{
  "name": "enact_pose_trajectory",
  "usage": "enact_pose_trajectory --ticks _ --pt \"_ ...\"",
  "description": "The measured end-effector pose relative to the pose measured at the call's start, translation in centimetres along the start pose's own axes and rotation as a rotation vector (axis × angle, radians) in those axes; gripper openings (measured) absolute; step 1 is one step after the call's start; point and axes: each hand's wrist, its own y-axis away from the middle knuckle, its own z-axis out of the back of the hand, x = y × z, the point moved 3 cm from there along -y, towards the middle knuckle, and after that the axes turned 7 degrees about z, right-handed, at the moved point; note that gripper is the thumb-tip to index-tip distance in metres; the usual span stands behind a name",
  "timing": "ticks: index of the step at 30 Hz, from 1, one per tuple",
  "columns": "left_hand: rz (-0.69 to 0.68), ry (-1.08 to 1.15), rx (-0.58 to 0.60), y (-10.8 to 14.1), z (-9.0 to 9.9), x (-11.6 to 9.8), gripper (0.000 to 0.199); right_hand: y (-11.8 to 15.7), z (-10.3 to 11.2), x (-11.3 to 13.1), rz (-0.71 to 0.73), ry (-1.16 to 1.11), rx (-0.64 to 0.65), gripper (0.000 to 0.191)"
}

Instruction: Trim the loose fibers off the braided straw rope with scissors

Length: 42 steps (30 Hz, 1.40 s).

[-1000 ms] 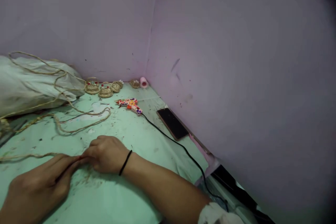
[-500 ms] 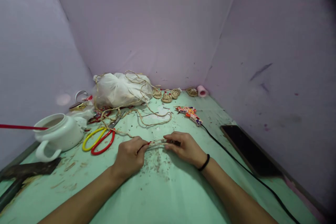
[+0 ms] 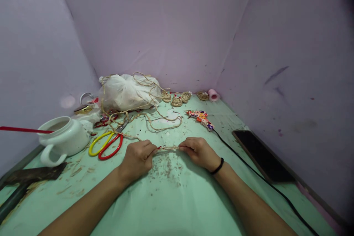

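Note:
A short stretch of tan twine (image 3: 169, 148) runs taut between my two hands, its strands lying close together. My left hand (image 3: 139, 158) is closed on the twine's left end, where a small bit of red shows at the fingertips. The other end is pinched between thumb and fingers of my right hand (image 3: 199, 153), which has a black band at the wrist. From my left hand a strand of the same twine leads back past the scissors (image 3: 110, 146), with one yellow and one red handle, in loose loops toward a white plastic bag (image 3: 128, 92).
Several small woven twine pieces (image 3: 176, 100) and a pink spool (image 3: 213, 95) line the back wall. A patterned glue gun (image 3: 200, 118) trails a black cord on the right, near a dark phone (image 3: 262, 155). At left are a white pot (image 3: 65, 138) and a hammer (image 3: 33, 175).
My right hand has moved slightly right and its fingers have closed on the twine. The strands, apart before, are now drawn straight and close together.

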Motion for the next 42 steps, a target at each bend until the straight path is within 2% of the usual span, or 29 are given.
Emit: enact_pose_trajectory --ticks 6,14,18,22,30,35,42 --pt "-0.119 -0.001 -0.016 0.0 0.8 0.5 0.02 0.2 0.4 0.6 0.03 0.013 0.029 0.021" --pt "-0.16 -0.003 -0.055 -0.2 0.7 0.6 0.02 -0.3 0.7 0.8 -0.011 0.067 0.073 0.022" --pt "-0.168 -0.011 -0.067 -0.3 0.6 0.4 0.019 -1.1 1.2 2.3 0.069 0.225 0.006 0.025" --pt "-0.166 -0.009 -0.085 -0.3 0.6 0.0 0.018 -1.7 0.2 3.8 0.124 0.316 -0.006 0.028" --pt "-0.166 0.013 -0.086 -0.4 0.3 -0.6 0.018 -1.8 -1.7 3.4 -0.005 0.236 0.018 0.024" --pt "-0.168 0.018 -0.092 -0.3 0.6 -0.7 0.018 -1.6 -2.1 3.4 0.057 0.129 -0.007 0.022" --pt "-0.181 0.048 -0.098 -0.2 0.8 -0.6 0.017 -1.7 -1.8 4.2 0.107 0.161 0.082 0.025"
